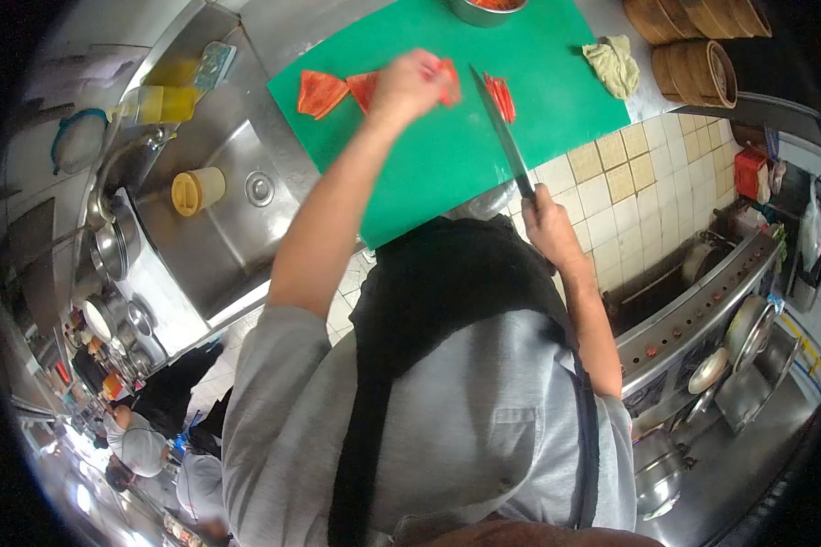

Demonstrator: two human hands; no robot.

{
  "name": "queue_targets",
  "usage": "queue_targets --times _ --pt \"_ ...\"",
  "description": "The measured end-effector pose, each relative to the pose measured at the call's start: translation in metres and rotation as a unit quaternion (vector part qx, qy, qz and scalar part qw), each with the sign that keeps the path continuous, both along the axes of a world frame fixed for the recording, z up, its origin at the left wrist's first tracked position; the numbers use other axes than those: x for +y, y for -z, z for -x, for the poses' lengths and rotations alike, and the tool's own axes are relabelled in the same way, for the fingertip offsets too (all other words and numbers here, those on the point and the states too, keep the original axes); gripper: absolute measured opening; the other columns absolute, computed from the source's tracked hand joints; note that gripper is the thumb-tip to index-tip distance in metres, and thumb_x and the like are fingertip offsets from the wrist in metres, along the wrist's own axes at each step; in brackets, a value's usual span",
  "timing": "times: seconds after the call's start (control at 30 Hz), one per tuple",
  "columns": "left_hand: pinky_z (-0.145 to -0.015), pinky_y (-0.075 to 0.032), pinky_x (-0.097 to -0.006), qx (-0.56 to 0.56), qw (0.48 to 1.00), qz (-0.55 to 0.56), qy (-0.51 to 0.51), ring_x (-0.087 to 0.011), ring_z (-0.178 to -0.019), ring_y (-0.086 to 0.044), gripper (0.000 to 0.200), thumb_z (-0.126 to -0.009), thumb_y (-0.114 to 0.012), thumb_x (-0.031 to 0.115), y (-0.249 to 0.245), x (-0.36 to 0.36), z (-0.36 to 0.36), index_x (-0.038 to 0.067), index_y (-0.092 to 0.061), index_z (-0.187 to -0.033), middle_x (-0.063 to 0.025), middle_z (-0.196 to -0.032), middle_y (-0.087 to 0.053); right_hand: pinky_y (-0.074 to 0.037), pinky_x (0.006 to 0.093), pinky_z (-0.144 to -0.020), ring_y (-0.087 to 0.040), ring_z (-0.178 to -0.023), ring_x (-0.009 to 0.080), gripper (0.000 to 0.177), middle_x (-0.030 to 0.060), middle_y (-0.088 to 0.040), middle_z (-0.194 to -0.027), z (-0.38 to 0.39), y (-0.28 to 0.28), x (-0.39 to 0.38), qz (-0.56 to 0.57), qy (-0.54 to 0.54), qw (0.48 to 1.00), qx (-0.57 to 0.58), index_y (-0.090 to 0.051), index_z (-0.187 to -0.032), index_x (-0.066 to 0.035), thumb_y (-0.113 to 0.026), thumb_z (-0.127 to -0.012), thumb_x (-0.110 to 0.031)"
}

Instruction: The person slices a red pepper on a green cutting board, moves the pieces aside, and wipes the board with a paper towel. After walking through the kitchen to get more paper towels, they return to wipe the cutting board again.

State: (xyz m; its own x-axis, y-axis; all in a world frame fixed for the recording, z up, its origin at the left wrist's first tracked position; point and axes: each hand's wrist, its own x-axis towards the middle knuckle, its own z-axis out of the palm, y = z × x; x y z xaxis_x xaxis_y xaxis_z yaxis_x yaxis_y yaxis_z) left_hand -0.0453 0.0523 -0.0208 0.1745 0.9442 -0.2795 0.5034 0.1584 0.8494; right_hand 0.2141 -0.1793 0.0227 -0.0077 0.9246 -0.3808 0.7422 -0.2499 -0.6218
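Observation:
On the green cutting board (410,182), my left hand (412,84) is closed on a red pepper piece (449,82), slightly blurred. My right hand (551,223) grips the dark handle of a long knife (504,132), whose blade points up across the board. Thin red pepper strips (501,98) lie just right of the blade. A flat red pepper piece (320,94) rests at the board's left, and another (363,88) is partly covered by my left hand. At the board's top edge stands a metal bowl (488,11) with red strips inside.
A crumpled cloth (613,67) lies at the board's right edge, near bamboo steamers (693,75). To the left, a sink (228,196) holds a yellow-lidded container (198,190). A stove (693,314) stands at the right. Other people (141,447) are at the lower left.

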Motion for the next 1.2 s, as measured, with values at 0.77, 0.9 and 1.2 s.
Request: queue_targets --times 0.77,0.9,1.2 --pt "-0.099 -0.055 -0.0472 0.195 0.934 -0.236 0.185 -0.0357 -0.109 -0.068 0.031 -0.093 -0.073 0.019 -0.023 -0.059 -0.031 0.008 -0.073 -0.122 -0.0138 -0.125 -0.073 -0.044 0.0655 -0.068 -0.062 -0.085 0.0602 0.02 0.0369 -0.065 -0.083 0.02 -0.013 0.004 -0.01 0.003 1.0 0.001 -0.046 -0.114 -0.003 -0.056 -0.108 -0.019" --pt "-0.096 -0.057 -0.0479 0.174 0.942 -0.232 0.172 -0.0374 -0.108 -0.069 0.034 -0.092 -0.073 0.019 -0.02 -0.061 -0.033 0.008 -0.071 -0.124 -0.0144 -0.122 -0.072 -0.05 0.0656 -0.069 -0.065 -0.081 0.0576 0.019 0.0369 -0.066 -0.082 0.024 -0.019 0.003 -0.007 -0.002 1.0 -0.019 -0.045 -0.111 -0.001 -0.054 -0.107 -0.018" --pt "-0.092 -0.059 -0.0497 0.197 0.939 -0.206 0.192 -0.0383 -0.105 -0.07 0.038 -0.087 -0.075 0.022 -0.026 -0.049 -0.037 0.007 -0.071 -0.123 -0.0143 -0.116 -0.07 -0.051 0.0649 -0.068 -0.066 -0.079 0.057 0.019 0.0361 -0.066 -0.08 0.025 -0.019 -0.012 -0.015 0.0 0.999 -0.035 -0.044 -0.109 -0.001 -0.055 -0.106 -0.017"
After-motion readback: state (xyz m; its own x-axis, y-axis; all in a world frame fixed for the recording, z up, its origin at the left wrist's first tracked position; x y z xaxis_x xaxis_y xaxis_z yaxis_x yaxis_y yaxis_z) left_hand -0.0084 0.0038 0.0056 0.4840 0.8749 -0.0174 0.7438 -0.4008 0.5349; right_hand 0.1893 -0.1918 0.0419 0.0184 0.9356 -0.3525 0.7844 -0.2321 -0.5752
